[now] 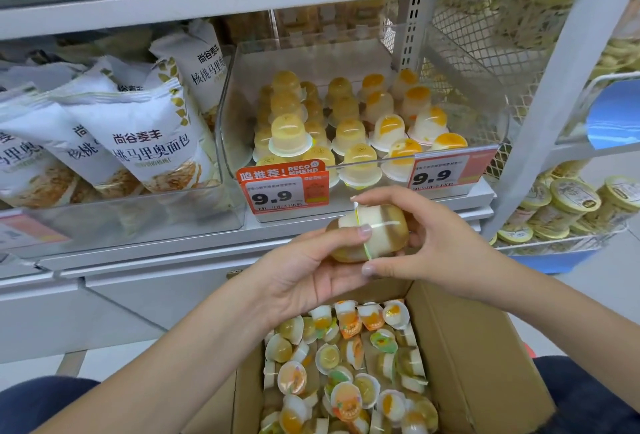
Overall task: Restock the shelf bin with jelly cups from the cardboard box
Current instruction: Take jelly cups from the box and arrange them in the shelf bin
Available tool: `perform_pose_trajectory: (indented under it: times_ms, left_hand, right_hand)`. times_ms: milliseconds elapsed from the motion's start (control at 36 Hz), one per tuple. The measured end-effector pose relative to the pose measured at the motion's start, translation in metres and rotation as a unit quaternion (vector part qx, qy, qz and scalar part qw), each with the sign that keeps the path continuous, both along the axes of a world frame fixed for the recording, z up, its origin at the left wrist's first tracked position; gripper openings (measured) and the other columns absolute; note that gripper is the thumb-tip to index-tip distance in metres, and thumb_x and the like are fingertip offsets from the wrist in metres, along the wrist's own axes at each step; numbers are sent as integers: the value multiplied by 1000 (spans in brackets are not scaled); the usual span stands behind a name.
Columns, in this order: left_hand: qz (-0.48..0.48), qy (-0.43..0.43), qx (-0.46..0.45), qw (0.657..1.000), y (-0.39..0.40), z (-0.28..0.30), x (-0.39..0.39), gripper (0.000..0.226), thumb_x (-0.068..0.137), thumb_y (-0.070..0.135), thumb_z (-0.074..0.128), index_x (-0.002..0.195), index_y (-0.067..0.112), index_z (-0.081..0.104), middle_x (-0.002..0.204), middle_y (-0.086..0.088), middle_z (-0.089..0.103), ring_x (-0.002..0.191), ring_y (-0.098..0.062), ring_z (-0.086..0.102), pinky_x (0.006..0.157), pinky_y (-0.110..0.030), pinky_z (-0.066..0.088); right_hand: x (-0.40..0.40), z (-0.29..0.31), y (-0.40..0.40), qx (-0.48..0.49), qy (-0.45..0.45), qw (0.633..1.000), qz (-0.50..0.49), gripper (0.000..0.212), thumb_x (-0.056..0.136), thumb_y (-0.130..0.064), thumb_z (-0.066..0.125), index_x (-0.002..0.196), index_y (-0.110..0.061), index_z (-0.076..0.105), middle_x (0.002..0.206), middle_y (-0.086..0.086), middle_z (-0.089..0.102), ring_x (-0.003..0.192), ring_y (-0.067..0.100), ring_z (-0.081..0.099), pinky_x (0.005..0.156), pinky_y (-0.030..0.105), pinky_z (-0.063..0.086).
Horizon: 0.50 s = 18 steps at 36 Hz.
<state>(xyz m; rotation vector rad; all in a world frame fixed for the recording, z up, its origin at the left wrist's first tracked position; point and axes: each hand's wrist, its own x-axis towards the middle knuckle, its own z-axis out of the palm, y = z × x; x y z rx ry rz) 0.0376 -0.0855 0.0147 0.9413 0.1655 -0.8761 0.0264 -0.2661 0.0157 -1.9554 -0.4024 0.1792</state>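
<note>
Yellow-green elastic bands bind two jelly cups (369, 234) lid to lid into one egg-shaped bundle, held between both hands above the open box (460, 357). Left hand (311, 274) cradles the bundle from beneath, thumb pressed on its top where the bands cross. Right hand (429, 243) curls round the far end, forefinger tip at the band's upper edge and thumb tip at its lower edge, likely a hold meant for slipping the bands off so the cups can be parted; that is a judgement, not something shown.

Just beyond the fingertips sits the clear bin (485, 104) on the shelf, already part filled with cups (289, 137) standing dome up in rows, amber ones left of the grip line, white and orange ones right. Beneath the wrists the box holds many more banded pairs, lying on their sides.

Price tags (282, 191) clipped to the bin front hide the lowest cups. The bundle's underside and most right fingers are out of sight. The box's near end is cut off, and the small print on the tags is unreadable
</note>
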Motion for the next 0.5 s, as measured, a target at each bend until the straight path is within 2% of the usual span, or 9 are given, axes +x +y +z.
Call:
perform_pose_trajectory:
  times_ms: [83, 139, 194, 278, 333, 389, 444, 500]
  left_hand:
    - [-1, -9, 7, 1000, 5, 0, -2, 52, 61, 14, 79, 110, 1, 68, 116, -23, 65, 98, -29, 67, 84, -33, 56]
    - [-4, -29, 18, 999, 7, -1, -4, 34, 62, 17, 78, 95, 8, 76, 111, -20, 68, 89, -25, 69, 82, -32, 57]
    - [-8, -55, 31, 998, 11, -3, -7, 24, 66, 20, 75, 88, 12, 77, 108, -18, 69, 84, -23, 71, 80, -32, 58]
    - [-30, -92, 35, 995, 18, -6, -8, 41, 66, 31, 75, 102, 12, 73, 111, -18, 68, 95, -28, 69, 85, -37, 56]
    - [-46, -152, 82, 984, 22, -3, -6, 54, 70, 41, 71, 115, 12, 65, 113, -14, 69, 99, -29, 68, 86, -40, 56]
    - [-22, -260, 178, 949, 27, 0, 0, 46, 75, 44, 67, 115, 22, 62, 108, -6, 70, 95, -22, 69, 85, -42, 56]
    - [27, -392, 304, 868, 36, -2, 9, 36, 76, 45, 70, 108, 33, 60, 101, 5, 67, 87, -11, 68, 80, -35, 56]
    - [54, -479, 400, 780, 48, -8, 19, 32, 78, 37, 73, 107, 34, 58, 95, 11, 61, 82, -3, 63, 74, -20, 50]
  right_hand:
    - [0, -2, 4, 3, -5, 1000, -4, 62, 61, -34, 87, 116, -39, 58, 108, -17, 60, 94, 13, 61, 78, 43, 55]
    - [-1, -4, 7, 0, -5, 1000, -5, 61, 57, -45, 81, 114, -43, 57, 107, -18, 61, 93, 13, 61, 78, 42, 55]
    - [-2, -6, 11, -11, -14, 1000, -6, 60, 58, -50, 79, 113, -44, 56, 108, -19, 60, 98, 10, 61, 83, 37, 54]
    - [-6, -2, 15, -19, -33, 999, -12, 57, 59, -51, 78, 111, -44, 57, 108, -22, 61, 99, 4, 59, 81, 18, 49]
    - [-5, 5, 17, -20, -48, 998, -25, 58, 59, -48, 82, 112, -39, 59, 108, -26, 61, 99, -1, 58, 79, 9, 43]
    - [1, 15, 19, -25, -80, 995, -58, 60, 59, -47, 83, 113, -37, 59, 111, -26, 60, 103, 0, 57, 83, 11, 44]
    - [14, 26, 19, -31, -115, 987, -104, 57, 62, -47, 82, 113, -37, 58, 111, -22, 60, 102, 3, 57, 84, 16, 47]
    - [34, 38, 18, -19, -130, 981, -141, 54, 63, -37, 84, 112, -32, 60, 106, -16, 61, 93, 2, 58, 80, 16, 49]
